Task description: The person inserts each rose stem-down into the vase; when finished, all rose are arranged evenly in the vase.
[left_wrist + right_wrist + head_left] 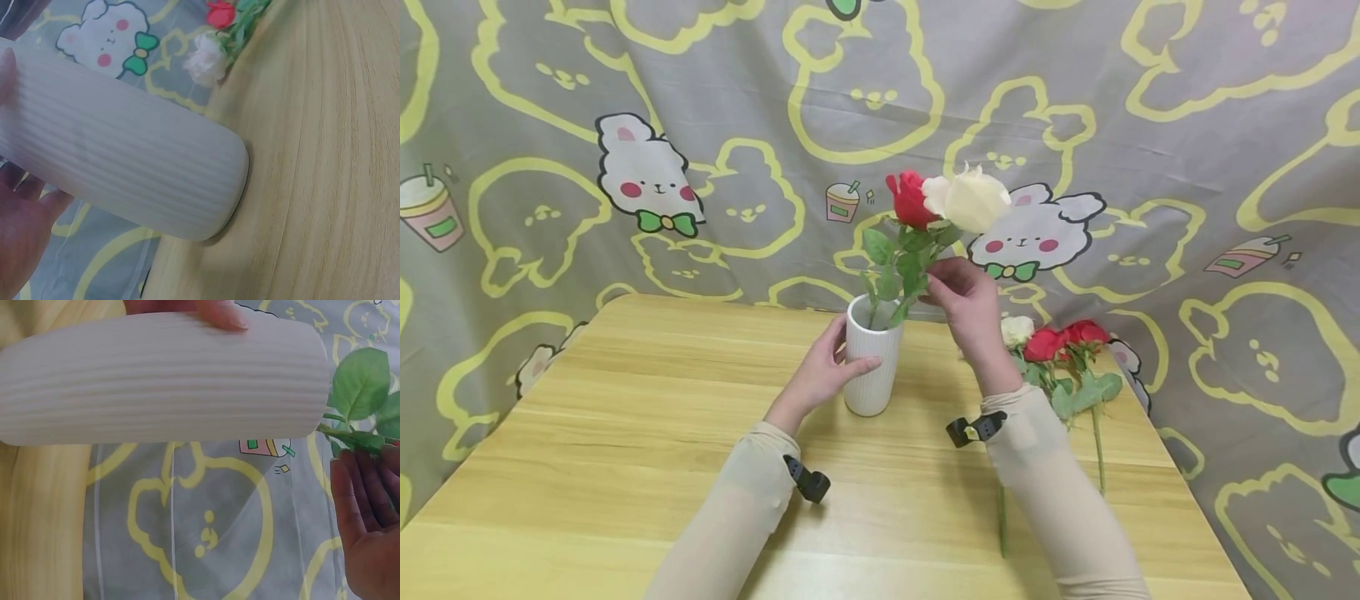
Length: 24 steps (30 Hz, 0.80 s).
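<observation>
A white ribbed vase [871, 371] stands upright on the wooden table. My left hand [820, 371] grips its side, thumb across the front and fingers round the far side. Out of the vase's mouth rise leafy stems with a red rose [910, 202] and a white rose [976, 200], their heads close together. Above the rim, my right hand [968, 308] pinches the white rose by its stem among the leaves. From the right wrist, green leaves [362, 384] show beside the curled fingers [350, 500]; the exact grip on the stem is partly hidden.
More roses lie on the table's right side, past my right forearm: red rose heads [1052, 342] and a white rose head [1017, 331], with stems reaching toward the front. A grey patterned cloth [737, 100] hangs behind the wooden table [625, 400].
</observation>
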Tool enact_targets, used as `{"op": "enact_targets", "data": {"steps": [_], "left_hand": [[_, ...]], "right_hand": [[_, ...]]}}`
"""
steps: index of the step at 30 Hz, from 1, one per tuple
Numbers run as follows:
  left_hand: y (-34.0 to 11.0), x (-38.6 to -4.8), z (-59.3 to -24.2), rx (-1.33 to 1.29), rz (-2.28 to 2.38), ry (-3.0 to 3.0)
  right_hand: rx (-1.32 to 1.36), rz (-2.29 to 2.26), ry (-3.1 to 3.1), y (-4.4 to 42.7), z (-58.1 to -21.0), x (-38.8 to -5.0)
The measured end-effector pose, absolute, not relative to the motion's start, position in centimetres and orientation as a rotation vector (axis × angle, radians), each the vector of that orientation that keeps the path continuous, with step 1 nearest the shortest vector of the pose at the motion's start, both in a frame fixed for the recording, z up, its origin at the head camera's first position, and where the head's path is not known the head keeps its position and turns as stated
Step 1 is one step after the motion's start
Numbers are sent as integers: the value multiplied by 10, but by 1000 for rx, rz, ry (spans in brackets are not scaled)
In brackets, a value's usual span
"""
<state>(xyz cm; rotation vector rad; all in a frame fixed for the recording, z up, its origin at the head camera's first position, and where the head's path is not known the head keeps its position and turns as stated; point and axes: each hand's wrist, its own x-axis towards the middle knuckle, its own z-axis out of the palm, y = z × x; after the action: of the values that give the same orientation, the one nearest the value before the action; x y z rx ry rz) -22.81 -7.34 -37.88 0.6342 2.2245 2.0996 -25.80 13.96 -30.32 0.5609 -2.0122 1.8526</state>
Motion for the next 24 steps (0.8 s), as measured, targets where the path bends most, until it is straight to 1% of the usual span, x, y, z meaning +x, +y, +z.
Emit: {"op": "enact_targets", "data": {"steps": [11, 24], "left_hand": [[-73, -228, -379, 630, 2106, 2212], [-74, -228, -379, 618, 2083, 2226]], "right_hand": [[515, 1822, -2197, 151, -309, -258], [508, 1834, -2149, 170, -314, -254]]}}
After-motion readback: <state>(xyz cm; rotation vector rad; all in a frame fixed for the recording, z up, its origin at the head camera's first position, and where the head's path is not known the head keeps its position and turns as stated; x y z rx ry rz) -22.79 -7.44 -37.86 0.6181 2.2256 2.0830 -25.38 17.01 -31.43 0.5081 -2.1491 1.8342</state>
